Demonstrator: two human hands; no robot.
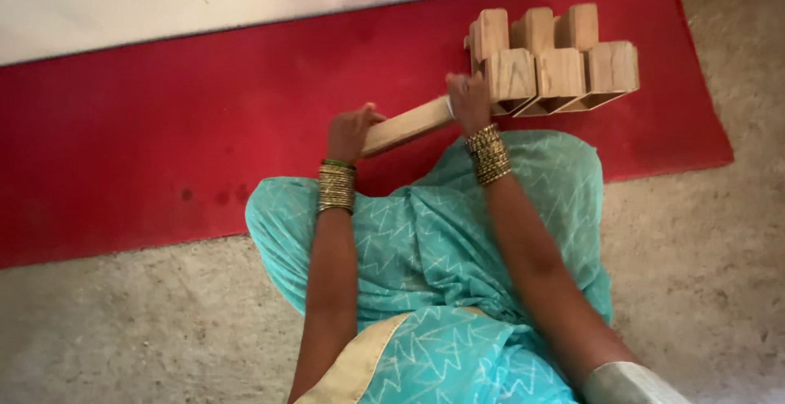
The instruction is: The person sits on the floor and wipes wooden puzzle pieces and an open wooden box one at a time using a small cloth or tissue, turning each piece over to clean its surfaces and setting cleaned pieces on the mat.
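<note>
**Plank held at both ends beside the block stack**

The plank [406, 125] lies slanted above the red mat [163, 118], its far end touching the stack [549, 59] of wooden blocks. The left hand [350, 132] curls closed around the near end; the right hand [468, 100] pinches the far end beside the nearest block. Done well, both grips stay firm and the plank level, lest it knock the stack. Teal cloth [425, 240] covers the knees.

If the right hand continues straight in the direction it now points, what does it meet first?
Probably the cluster of wooden blocks: the right hand points up the red mat, nearly touching the nearest block, though depth is unclear.
</note>
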